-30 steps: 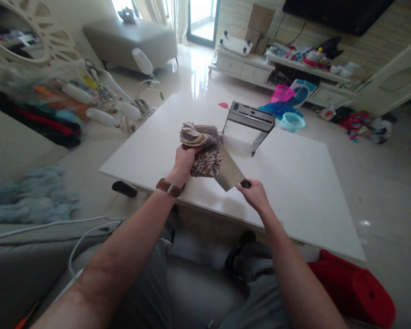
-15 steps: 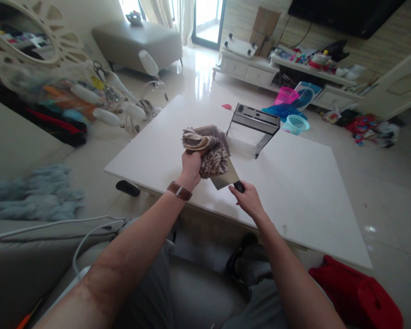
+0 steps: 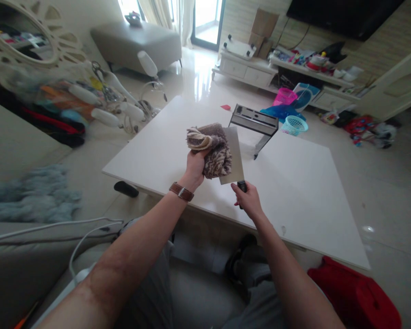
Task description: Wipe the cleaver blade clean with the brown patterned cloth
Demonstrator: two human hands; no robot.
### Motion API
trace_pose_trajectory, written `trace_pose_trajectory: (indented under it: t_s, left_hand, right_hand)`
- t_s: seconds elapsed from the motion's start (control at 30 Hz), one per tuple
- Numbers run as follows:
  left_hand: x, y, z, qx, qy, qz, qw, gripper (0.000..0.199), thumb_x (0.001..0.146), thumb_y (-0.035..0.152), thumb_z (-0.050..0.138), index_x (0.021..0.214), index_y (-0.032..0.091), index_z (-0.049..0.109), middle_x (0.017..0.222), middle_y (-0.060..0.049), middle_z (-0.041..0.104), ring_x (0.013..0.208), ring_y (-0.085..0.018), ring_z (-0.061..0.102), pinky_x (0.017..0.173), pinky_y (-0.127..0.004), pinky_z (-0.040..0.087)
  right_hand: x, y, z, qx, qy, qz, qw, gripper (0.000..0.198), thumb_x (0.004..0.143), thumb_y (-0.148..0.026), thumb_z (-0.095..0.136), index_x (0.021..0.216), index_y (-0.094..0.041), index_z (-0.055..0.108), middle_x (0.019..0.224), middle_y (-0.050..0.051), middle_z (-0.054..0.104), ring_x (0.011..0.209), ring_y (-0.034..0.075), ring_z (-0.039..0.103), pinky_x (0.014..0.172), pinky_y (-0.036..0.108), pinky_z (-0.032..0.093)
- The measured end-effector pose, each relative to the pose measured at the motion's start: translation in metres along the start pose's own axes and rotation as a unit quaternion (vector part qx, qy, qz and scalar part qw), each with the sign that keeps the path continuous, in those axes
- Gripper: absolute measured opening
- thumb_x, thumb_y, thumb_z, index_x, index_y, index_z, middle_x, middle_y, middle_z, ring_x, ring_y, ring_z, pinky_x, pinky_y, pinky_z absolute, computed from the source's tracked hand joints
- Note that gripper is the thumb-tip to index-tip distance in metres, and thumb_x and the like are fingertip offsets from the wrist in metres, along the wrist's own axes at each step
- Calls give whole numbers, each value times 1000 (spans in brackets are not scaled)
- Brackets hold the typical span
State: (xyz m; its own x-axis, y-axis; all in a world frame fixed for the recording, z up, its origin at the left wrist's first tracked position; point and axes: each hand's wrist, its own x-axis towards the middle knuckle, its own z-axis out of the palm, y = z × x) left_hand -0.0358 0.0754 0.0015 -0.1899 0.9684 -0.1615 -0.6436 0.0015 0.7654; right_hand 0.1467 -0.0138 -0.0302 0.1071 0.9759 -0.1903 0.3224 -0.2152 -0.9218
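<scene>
Bunched up in my left hand [image 3: 194, 170] is a folded brown and cream towel [image 3: 216, 157], with its edge rolled near my thumb. My right hand [image 3: 248, 197] grips the black handle of a cleaver [image 3: 237, 157], its broad blade pointing away from me. The towel lies against the left side of the blade and covers part of it. Both are held above the white table [image 3: 294, 192]. Just beyond the blade stands a knife block [image 3: 255, 119] with a slotted dark top and clear sides.
A small red piece [image 3: 225, 107] lies near the table's far edge. Behind the table are a turquoise basket [image 3: 294, 124] and a pink basket [image 3: 285, 97]. A lamp with white shades [image 3: 106, 117] stands at left, and a red stool-like object [image 3: 354, 292] sits at lower right.
The cleaver has turned more upright and shifted slightly right, so more of its blade shows beside the towel. The towel and my left hand have moved a little to the right.
</scene>
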Motion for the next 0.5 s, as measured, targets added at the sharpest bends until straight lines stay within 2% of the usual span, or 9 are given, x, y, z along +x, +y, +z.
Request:
trace_pose_trajectory:
  t_s: [0.2,0.5]
  left_hand:
    - [-9,-4,6,-37,-19,-39,998,49,51,26,88,96,14,73,104,-9,78,112,-31,69,106,-48,51]
    - [-7,-6,5,-21,15,-2,1000,47,52,23,87,96,14,74,107,-9,78,111,-30,69,104,-47,52]
  right_hand:
    - [-3,0,6,-21,-7,-13,1000,34,79,-52,68,78,-19,56,62,-6,44,49,10,49,35,25,55]
    - [-4,-1,3,-47,-11,-40,998,30,81,-49,66,82,-19,60,66,-5,44,54,11,50,37,25,55]
